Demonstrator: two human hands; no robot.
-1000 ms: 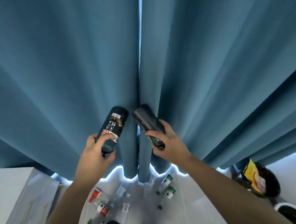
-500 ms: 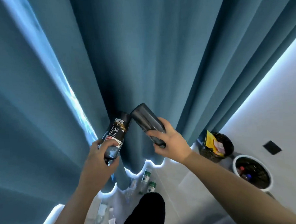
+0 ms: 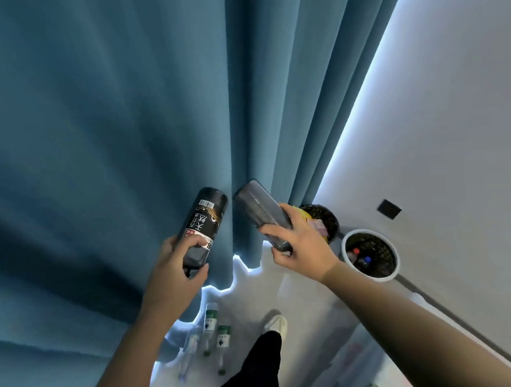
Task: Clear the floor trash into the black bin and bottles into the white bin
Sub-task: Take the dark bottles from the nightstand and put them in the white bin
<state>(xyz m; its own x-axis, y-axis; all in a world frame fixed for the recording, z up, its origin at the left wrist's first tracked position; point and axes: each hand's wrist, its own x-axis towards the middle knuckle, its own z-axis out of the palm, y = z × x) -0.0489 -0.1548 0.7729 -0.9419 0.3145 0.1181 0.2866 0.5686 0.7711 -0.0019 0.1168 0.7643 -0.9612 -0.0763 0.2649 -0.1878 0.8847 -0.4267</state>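
My left hand (image 3: 175, 271) grips a black bottle with a printed label (image 3: 206, 219), base pointing up and away. My right hand (image 3: 300, 244) grips a plain dark grey bottle (image 3: 259, 208), tilted the same way. Both bottles are held in front of the blue curtain. The white bin (image 3: 391, 275) stands on the floor right of my right hand, with a black liner and bottles inside. The black bin (image 3: 334, 218) sits just beyond it by the curtain, holding yellow and pink wrappers, partly hidden by my right hand. Several clear bottles with green labels (image 3: 212, 317) lie on the floor below.
A blue curtain (image 3: 126, 126) fills the left and centre. A grey wall (image 3: 452, 124) with a dark socket plate (image 3: 389, 209) runs along the right. My dark trouser leg (image 3: 257, 367) and white shoe (image 3: 276, 324) step on the pale floor.
The view has swung further right, bringing both bins closer and more to the centre. Both hands keep their bottles, and my leg has stepped forward.
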